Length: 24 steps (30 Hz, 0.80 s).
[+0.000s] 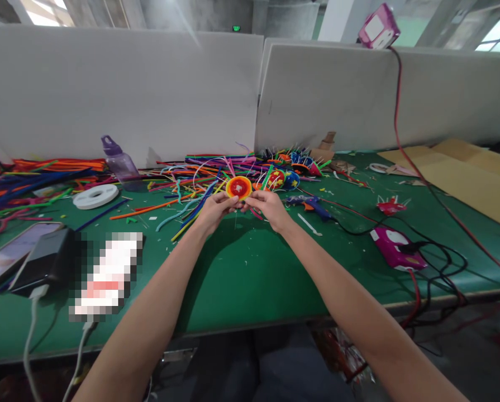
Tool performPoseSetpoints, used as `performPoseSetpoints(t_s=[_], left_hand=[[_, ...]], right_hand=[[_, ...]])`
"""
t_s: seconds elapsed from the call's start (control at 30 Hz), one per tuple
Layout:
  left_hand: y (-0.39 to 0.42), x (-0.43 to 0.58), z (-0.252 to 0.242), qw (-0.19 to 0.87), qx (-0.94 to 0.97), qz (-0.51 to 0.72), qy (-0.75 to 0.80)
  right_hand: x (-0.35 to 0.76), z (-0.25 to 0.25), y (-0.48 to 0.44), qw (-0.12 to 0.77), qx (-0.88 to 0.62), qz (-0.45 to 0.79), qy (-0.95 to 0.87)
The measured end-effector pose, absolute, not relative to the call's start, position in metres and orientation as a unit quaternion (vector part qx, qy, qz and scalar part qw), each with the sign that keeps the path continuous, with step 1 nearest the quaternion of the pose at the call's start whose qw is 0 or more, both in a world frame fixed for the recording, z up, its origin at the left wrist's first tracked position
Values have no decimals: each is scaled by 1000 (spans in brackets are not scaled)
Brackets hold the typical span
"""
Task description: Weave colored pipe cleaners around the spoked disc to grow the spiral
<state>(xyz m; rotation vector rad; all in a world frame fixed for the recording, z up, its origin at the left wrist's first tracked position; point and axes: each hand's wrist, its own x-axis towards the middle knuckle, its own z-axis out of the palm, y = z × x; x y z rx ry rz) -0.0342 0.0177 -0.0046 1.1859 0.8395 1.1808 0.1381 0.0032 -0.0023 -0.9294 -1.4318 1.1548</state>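
Note:
Both my hands hold up a small round disc [238, 187] wound from red, orange and yellow pipe cleaner, above the green table [241, 273]. My left hand [213, 211] pinches its lower left edge with closed fingers. My right hand [268, 207] pinches the lower right edge the same way. Thin white bristles stick out around the disc. Behind it lies a heap of loose coloured pipe cleaners [182, 184] and several finished spiky ornaments [289, 170].
A purple bottle [119, 159] and a white tape reel [95, 196] lie at the left, phones and a power bank [44, 258] nearer. A blue glue gun [310, 204], a pink device [394, 248] with cables, and cardboard sheets [463, 173] lie right. White partitions stand behind.

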Motion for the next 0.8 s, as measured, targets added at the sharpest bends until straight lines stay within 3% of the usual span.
performPoseSetpoints(t_s=[0.2, 0.43, 0.8], left_hand=[[19, -41, -2, 610, 528, 475, 351], [19, -36, -7, 549, 546, 514, 369], [16, -27, -13, 582, 515, 526, 345]], right_hand=[[143, 1, 1, 439, -321, 611, -576], [136, -1, 4, 535, -397, 428, -610], [128, -6, 5, 563, -406, 403, -597]])
